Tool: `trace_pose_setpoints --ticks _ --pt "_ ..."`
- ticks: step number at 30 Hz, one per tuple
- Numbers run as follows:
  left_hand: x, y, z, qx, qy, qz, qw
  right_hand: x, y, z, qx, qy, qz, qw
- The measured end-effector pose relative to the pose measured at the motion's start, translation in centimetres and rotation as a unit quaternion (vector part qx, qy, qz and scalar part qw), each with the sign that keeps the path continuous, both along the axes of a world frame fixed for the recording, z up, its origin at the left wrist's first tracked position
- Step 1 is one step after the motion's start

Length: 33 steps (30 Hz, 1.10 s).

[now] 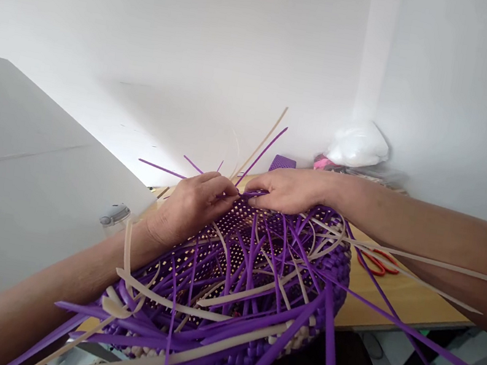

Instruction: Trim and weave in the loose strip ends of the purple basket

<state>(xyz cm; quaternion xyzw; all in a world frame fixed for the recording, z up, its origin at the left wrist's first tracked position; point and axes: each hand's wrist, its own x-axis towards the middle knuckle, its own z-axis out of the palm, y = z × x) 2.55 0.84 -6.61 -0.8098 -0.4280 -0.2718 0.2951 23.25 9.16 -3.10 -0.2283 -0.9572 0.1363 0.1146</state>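
A half-woven basket of purple and cream plastic strips lies tilted before me, its open mouth turned my way. Loose purple and cream strip ends cross the inside and hang out over the near rim and to the right. At the far rim my left hand pinches a purple strip between thumb and fingers. Close beside it, my right hand grips the same stretch of rim, thumb inside the basket and fingers over the edge. Several strip ends stick up beyond the hands. The right fingertips are partly hidden.
Orange-handled scissors lie on the wooden table to the right. Behind stand a small purple woven piece and a white plastic bag. A clear container with a grey lid is at left. White walls close off the back.
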Motion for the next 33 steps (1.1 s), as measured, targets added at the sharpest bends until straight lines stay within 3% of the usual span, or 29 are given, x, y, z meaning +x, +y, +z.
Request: trace_pose_setpoints --ticks 3,15,20,27,33 --pt "0.2 0.0 0.1 0.002 -0.018 0.002 1.0 0.1 -0.1 -0.1 0.008 -0.013 0.036 0.999" --pt "0.5 0.1 -0.2 -0.033 -0.108 -0.008 0.994 -0.6 0.9 -0.2 -0.052 -0.033 -0.027 0.998" --pt "0.6 0.7 -0.5 -0.04 -0.122 -0.009 0.992 -0.8 0.9 0.0 -0.018 -0.043 -0.009 0.999" --pt "0.5 0.8 -0.5 -0.039 -0.104 -0.015 0.994 -0.9 0.2 0.2 0.001 -0.058 -0.012 0.998" --pt "0.6 0.8 0.7 -0.059 -0.037 -0.028 0.997 -0.7 0.3 0.0 -0.002 -0.043 -0.006 0.999"
